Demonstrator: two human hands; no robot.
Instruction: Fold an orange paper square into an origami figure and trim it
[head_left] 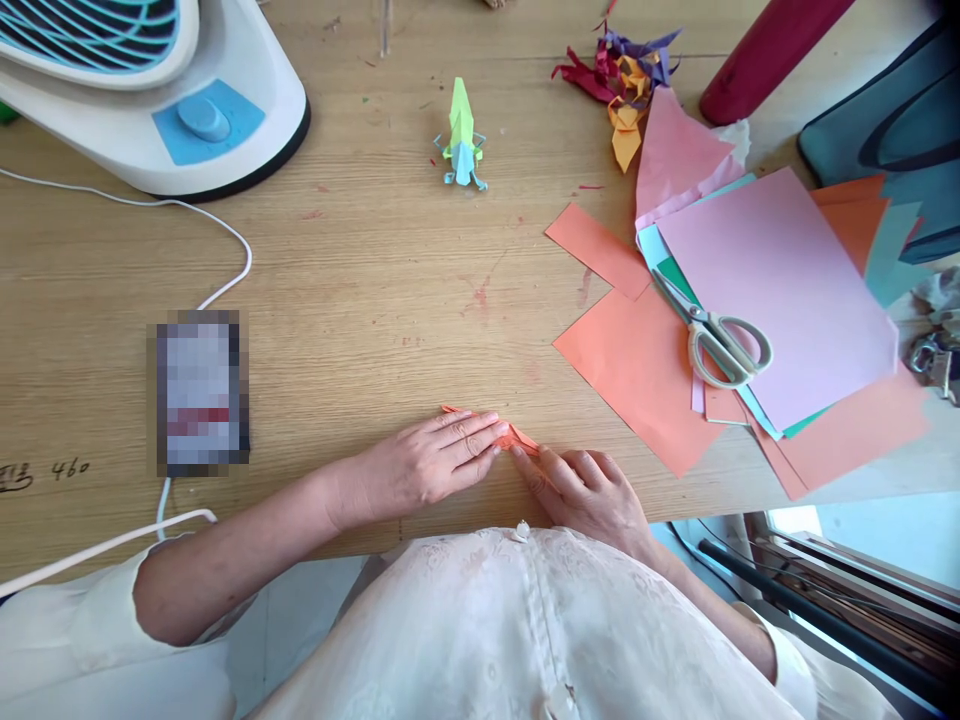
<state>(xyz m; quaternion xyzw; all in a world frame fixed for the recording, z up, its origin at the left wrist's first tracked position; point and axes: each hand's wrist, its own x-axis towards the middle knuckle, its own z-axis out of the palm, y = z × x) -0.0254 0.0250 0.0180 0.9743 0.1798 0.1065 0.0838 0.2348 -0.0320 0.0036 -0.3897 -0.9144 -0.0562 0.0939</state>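
Observation:
A small piece of folded orange paper (pixel 517 437) lies on the table near its front edge, mostly hidden under my fingers. My left hand (pixel 439 455) rests flat across it, fingers stretched out side by side and pressing it down. At the paper's right end, my right hand (pixel 589 495) has its fingers curled and grips the tip between thumb and forefinger. Farther back on the table stands a green and blue origami insect (pixel 462 140), apart from both hands.
To the right, scissors (pixel 716 335) lie on stacked coloured paper (pixel 780 290), beside orange sheets (pixel 637 360). Folded paper figures (pixel 626 90) and a dark red cylinder (pixel 772 60) are behind. A blurred phone (pixel 199 390) with a cable and a white fan (pixel 225 110) occupy the left.

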